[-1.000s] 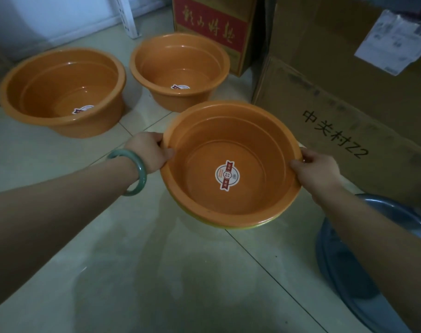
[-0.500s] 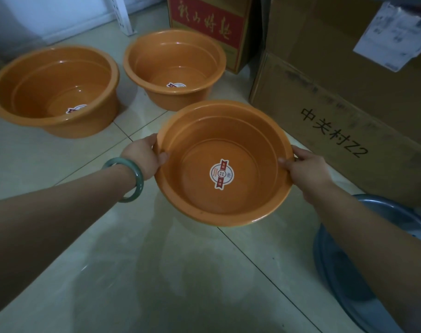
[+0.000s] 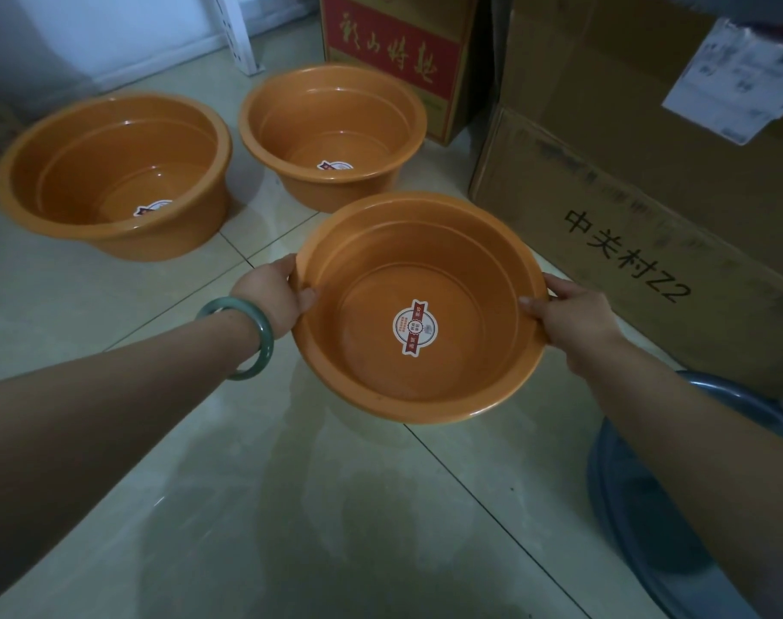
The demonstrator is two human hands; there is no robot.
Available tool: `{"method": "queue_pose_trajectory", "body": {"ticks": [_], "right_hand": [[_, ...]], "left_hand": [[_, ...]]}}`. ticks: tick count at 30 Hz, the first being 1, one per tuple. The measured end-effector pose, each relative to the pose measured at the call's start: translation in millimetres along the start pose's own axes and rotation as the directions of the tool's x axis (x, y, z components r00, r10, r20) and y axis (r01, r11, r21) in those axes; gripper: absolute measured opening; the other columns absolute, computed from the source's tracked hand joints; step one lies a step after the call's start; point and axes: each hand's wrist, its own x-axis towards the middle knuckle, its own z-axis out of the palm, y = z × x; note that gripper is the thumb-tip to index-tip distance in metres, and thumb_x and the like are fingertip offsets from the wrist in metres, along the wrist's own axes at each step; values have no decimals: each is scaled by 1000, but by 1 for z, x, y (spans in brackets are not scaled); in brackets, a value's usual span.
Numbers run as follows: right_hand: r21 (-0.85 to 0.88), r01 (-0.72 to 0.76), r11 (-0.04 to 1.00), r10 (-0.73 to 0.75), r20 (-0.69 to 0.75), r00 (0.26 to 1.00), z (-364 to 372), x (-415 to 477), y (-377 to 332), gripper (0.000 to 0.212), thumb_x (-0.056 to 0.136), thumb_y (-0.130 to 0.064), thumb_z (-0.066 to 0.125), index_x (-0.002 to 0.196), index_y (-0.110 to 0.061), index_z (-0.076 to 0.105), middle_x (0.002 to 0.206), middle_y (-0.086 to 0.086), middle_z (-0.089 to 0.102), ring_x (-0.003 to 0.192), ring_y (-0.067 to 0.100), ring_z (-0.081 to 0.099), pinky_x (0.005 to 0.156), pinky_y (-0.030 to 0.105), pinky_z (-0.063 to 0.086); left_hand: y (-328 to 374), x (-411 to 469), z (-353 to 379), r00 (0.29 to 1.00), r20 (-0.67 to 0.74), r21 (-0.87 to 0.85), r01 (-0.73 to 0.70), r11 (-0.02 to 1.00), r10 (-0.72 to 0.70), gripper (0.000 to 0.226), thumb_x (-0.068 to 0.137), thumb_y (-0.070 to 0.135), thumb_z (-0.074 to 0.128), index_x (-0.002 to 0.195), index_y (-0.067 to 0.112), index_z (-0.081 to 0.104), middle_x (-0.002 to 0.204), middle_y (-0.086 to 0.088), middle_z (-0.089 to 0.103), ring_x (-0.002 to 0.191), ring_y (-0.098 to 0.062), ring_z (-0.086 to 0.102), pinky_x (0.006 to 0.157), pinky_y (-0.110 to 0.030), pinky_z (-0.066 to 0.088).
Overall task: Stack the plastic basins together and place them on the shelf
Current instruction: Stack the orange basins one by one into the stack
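You hold an orange basin (image 3: 418,306) by its rim, your left hand (image 3: 273,297) and right hand (image 3: 575,312) on opposite sides, thumbs inside. It is above the tiled floor (image 3: 291,507), sticker visible on its bottom. Two more orange basins sit on the floor beyond: the left basin (image 3: 112,172) and the far basin (image 3: 331,131), standing apart. Cardboard boxes (image 3: 626,180) stand to the right.

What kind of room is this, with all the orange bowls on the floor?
Probably a storeroom. Big cardboard boxes are piled against each other, a white shelf leg stands by the wall, and the orange basins sit straight on the tiled floor.
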Motion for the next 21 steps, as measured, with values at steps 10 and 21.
{"method": "queue_pose_trajectory", "body": {"ticks": [10, 21], "right_hand": [[-100, -12, 995, 18, 59, 998, 5, 42, -34, 69, 85, -10, 67, 145, -30, 40, 105, 10, 66, 74, 22, 67, 58, 32, 54], [-304, 57, 951, -18, 130, 991, 2, 45, -56, 74, 86, -15, 60, 151, -27, 27, 142, 8, 53, 113, 33, 60, 89, 41, 53]], "left_hand": [[25, 43, -5, 997, 10, 111, 76, 991, -78, 58, 92, 28, 52, 145, 18, 32, 128, -11, 58, 110, -29, 59, 80, -35, 44], [61, 56, -29, 974, 133, 431, 108, 896, -181, 43, 90, 32, 54, 127, 10, 50, 79, -7, 53, 67, -21, 53, 65, -34, 43]]}}
